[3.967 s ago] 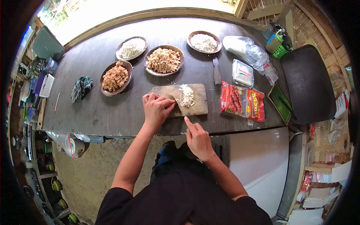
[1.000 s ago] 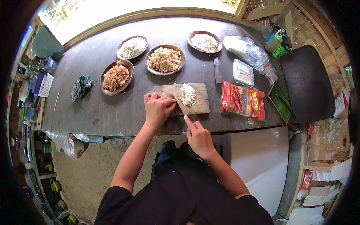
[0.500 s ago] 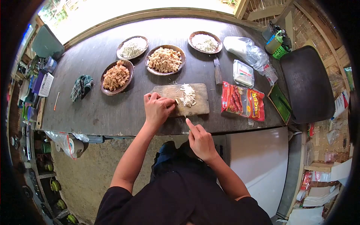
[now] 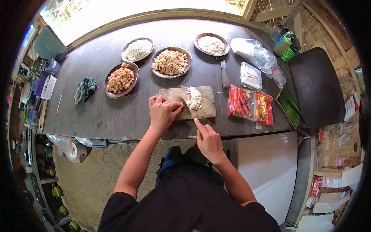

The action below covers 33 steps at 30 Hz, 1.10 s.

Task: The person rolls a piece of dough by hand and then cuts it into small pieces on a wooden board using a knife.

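Observation:
My left hand (image 4: 164, 112) is closed at the left side of a wooden cutting board (image 4: 208, 94), its fingertips pinching a small pale piece of food against the wood. A heap of thin pale strips (image 4: 194, 101) lies on the board just right of those fingertips. My right hand (image 4: 210, 144) is below the board's near edge, its index finger stretched forward and the other fingers curled round what seems to be a knife. The hand and the viewing angle hide most of that knife.
Behind the board stand a plate of brown pieces (image 4: 122, 79), a plate of tan pieces (image 4: 170, 62) and two plates of pale strips (image 4: 138, 50) (image 4: 211, 44). To the right lie a cleaver-like tool (image 4: 225, 75), a red food packet (image 4: 250, 105) and plastic bags (image 4: 253, 54). A checked cloth (image 4: 85, 91) lies left.
My right hand has shifted slightly up and to the right, toward the board's near edge. My left hand stays almost in place, its fingers moved a little.

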{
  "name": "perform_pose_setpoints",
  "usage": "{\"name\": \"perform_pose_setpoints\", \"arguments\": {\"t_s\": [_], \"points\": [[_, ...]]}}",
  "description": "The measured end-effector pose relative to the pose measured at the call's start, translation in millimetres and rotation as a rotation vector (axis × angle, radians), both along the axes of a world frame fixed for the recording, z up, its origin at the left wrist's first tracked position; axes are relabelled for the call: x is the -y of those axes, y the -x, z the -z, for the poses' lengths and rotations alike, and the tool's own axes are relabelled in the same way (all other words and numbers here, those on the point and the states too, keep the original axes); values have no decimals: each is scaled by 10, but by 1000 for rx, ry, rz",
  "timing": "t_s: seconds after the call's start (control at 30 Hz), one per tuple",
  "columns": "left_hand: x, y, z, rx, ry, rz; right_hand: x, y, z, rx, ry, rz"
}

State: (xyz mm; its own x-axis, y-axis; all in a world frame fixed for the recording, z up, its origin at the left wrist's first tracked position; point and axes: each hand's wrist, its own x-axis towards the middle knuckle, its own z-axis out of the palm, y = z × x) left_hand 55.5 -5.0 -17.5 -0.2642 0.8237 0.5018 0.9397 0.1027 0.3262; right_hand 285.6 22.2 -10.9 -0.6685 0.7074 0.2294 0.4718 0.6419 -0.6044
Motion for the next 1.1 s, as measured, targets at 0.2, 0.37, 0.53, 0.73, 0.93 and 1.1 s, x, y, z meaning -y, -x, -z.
{"name": "perform_pose_setpoints", "arguments": {"t_s": [0.2, 0.37, 0.53, 0.73, 0.93, 1.1], "points": [[-4, 23, 40, -26, 9, 4, 74, -37, -11, -28, -13, -55], [-3, 12, 22, -23, 5, 2, 88, 3, 18, 22, -24, -54], [-3, 12, 24, -15, 5, 4, 56, 55, 14, 77, -43, -55], [3, 12, 35, -26, -15, -7, 12, -4, 53, 41, -53, -33], [11, 3, 34, -32, 4, -15, 73, -46, 21, -30, -33, -60], [2, 9, 54, -27, -18, -7, 71, -34, -9, 3, -1, -62]]}}
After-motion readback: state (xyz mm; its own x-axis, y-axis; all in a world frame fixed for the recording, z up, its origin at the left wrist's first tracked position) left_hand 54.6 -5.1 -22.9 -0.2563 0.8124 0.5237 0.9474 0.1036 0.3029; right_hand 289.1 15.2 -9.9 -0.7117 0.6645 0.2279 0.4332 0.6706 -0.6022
